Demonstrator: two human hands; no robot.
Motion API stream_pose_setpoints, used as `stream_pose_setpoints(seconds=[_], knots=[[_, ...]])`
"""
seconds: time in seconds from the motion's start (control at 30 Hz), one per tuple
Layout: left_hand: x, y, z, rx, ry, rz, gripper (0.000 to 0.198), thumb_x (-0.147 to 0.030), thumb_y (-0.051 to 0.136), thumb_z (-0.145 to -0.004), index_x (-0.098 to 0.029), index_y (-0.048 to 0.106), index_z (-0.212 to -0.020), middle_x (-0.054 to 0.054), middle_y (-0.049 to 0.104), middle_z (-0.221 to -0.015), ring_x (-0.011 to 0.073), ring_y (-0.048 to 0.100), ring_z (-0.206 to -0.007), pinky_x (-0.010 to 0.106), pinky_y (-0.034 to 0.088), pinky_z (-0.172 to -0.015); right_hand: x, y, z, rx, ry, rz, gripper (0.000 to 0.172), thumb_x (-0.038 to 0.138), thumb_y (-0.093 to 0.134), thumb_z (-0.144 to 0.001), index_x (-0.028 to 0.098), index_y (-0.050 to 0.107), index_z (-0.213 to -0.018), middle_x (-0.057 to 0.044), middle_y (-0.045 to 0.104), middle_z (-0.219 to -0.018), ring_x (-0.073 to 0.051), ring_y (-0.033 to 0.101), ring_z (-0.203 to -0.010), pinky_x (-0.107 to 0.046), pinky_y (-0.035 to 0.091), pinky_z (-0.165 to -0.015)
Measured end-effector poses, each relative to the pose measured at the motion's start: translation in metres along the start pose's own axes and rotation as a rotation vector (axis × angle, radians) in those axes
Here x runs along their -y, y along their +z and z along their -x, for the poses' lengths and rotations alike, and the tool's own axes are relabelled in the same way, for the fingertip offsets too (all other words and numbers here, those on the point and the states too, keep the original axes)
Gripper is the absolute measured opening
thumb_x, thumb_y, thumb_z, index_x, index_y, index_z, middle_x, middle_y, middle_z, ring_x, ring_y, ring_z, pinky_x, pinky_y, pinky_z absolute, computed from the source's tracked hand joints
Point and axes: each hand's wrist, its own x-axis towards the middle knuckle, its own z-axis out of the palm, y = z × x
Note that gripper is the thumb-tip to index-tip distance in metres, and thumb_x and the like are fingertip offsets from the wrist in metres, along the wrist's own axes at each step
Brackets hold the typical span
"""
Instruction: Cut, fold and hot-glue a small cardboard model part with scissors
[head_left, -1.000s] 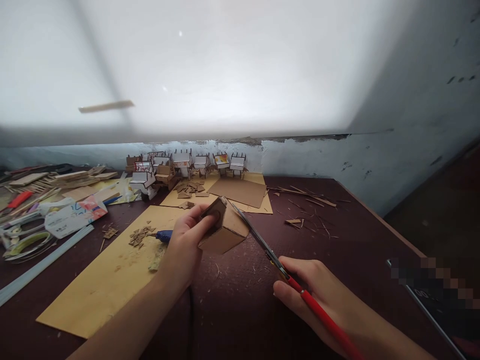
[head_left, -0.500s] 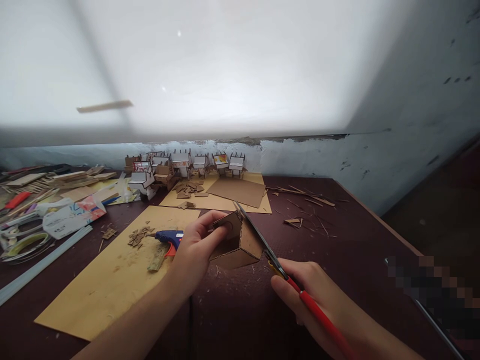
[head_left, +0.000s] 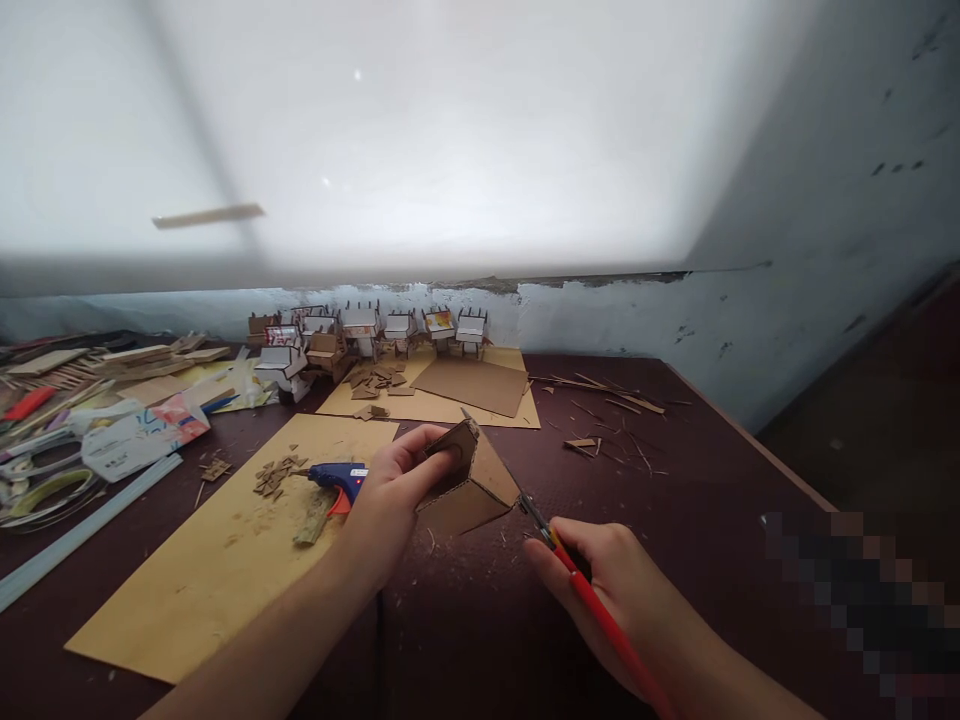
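My left hand (head_left: pixel 401 475) pinches a small folded cardboard piece (head_left: pixel 487 475), thumb inside and fingers behind it, above the dark table. Its open, box-like side faces me, and cut corrugated edges show. In my right hand (head_left: pixel 607 580) is a red-handled cutter (head_left: pixel 600 610) with a slim metal blade and a bit of yellow near the grip. The blade runs up along the right side of the cardboard, partly hidden behind it, its tip showing past the top corner. Left of my left hand lies a blue glue gun (head_left: pixel 337 478) with an orange trigger.
Small cardboard models (head_left: pixel 360 330) stand along the back wall. A flat cardboard sheet (head_left: pixel 472 385) and scraps (head_left: pixel 377 380) lie before them. A yellow board (head_left: pixel 187 580) spans the left front. Wood strips, tape rolls (head_left: pixel 52 490) and tools crowd the far left; slivers (head_left: pixel 630 440) litter the right.
The cutter has shifted down and left, its blade now mostly behind the cardboard rather than in front of its edge. My left hand keeps its hold, almost still.
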Motion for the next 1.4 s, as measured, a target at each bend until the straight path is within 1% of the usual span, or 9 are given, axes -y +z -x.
stream_pose_setpoints(seconds=[0.2, 0.33, 0.47, 0.57, 0.8, 0.97, 1.1, 1.27, 1.4], knots=[[0.001, 0.000, -0.005, -0.074, -0.086, -0.028, 0.027, -0.040, 0.076, -0.081, -0.017, 0.069, -0.093, 0.003, 0.071, -0.086, 0.0135, 0.061, -0.072, 0.022, 0.046, -0.062, -0.014, -0.019, -0.017, -0.244, 0.194, 0.477, 0.049, 0.068, 0.051, -0.091, 0.026, 0.044, -0.068, 0.000, 0.059, -0.061, -0.019, 0.047, -0.055, -0.031, 0.030, -0.057], [0.000, 0.003, -0.007, -0.132, -0.123, -0.025, 0.034, -0.033, 0.080, -0.072, -0.017, 0.065, -0.098, 0.004, 0.070, -0.092, 0.0148, 0.063, -0.075, 0.022, 0.047, -0.060, -0.026, -0.038, -0.026, -0.253, 0.269, 0.624, 0.033, 0.058, 0.055, -0.090, 0.027, 0.053, -0.079, -0.006, 0.071, -0.077, -0.028, 0.064, -0.067, -0.032, 0.032, -0.057], [-0.001, 0.005, -0.008, -0.129, -0.125, 0.081, 0.051, -0.021, 0.076, -0.069, -0.020, 0.060, -0.118, 0.006, 0.071, -0.104, 0.0178, 0.070, -0.084, 0.024, 0.052, -0.067, -0.035, -0.046, -0.028, -0.239, 0.249, 0.622, 0.023, 0.048, 0.057, -0.090, 0.026, 0.055, -0.084, -0.009, 0.074, -0.089, -0.031, 0.069, -0.078, -0.033, 0.037, -0.059], [0.000, 0.004, -0.008, -0.089, -0.125, 0.079, 0.050, -0.021, 0.071, -0.074, -0.023, 0.060, -0.122, 0.006, 0.070, -0.110, 0.0189, 0.072, -0.086, 0.027, 0.055, -0.070, -0.037, -0.047, -0.029, -0.241, 0.223, 0.610, 0.021, 0.045, 0.057, -0.090, 0.025, 0.057, -0.085, -0.010, 0.075, -0.090, -0.030, 0.070, -0.080, -0.033, 0.039, -0.060], [-0.004, 0.001, -0.004, -0.060, 0.045, -0.285, 0.035, -0.026, 0.069, -0.085, -0.021, 0.066, -0.120, 0.006, 0.070, -0.104, 0.0193, 0.071, -0.093, 0.024, 0.054, -0.069, -0.032, -0.042, -0.027, -0.195, 0.139, 0.521, 0.020, 0.042, 0.061, -0.088, 0.024, 0.065, -0.094, -0.007, 0.076, -0.093, -0.026, 0.068, -0.080, -0.033, 0.043, -0.065], [-0.004, 0.003, 0.001, -0.109, 0.150, -0.380, 0.034, -0.030, 0.071, -0.088, -0.025, 0.066, -0.121, 0.003, 0.068, -0.102, 0.0185, 0.072, -0.085, 0.026, 0.056, -0.069, -0.023, -0.038, -0.021, -0.108, 0.004, 0.410, 0.016, 0.038, 0.063, -0.086, 0.024, 0.066, -0.094, -0.004, 0.074, -0.090, -0.022, 0.066, -0.076, -0.032, 0.043, -0.066], [-0.002, 0.007, 0.005, -0.142, 0.257, -0.431, 0.032, -0.027, 0.071, -0.088, -0.026, 0.066, -0.119, 0.002, 0.068, -0.101, 0.0148, 0.070, -0.078, 0.025, 0.056, -0.069, -0.018, -0.034, -0.013, -0.012, -0.074, 0.387, 0.010, 0.035, 0.067, -0.084, 0.025, 0.067, -0.084, -0.001, 0.073, -0.081, -0.019, 0.062, -0.068, -0.029, 0.040, -0.059], [-0.001, 0.008, 0.007, -0.161, 0.289, -0.443, 0.027, -0.026, 0.071, -0.088, -0.026, 0.067, -0.114, 0.001, 0.067, -0.099, 0.0149, 0.070, -0.078, 0.025, 0.056, -0.068, -0.024, -0.039, -0.014, -0.035, -0.065, 0.342, 0.011, 0.035, 0.074, -0.079, 0.025, 0.072, -0.084, -0.003, 0.074, -0.080, -0.020, 0.065, -0.068, -0.028, 0.041, -0.058], [-0.002, 0.009, 0.008, -0.164, 0.302, -0.467, 0.025, -0.028, 0.072, -0.088, -0.027, 0.067, -0.112, 0.001, 0.066, -0.099, 0.0152, 0.071, -0.077, 0.025, 0.056, -0.068, -0.033, -0.050, -0.022, -0.088, 0.059, 0.486, 0.019, 0.039, 0.070, -0.080, 0.025, 0.073, -0.092, -0.005, 0.076, -0.088, -0.023, 0.068, -0.073, -0.030, 0.042, -0.060]])
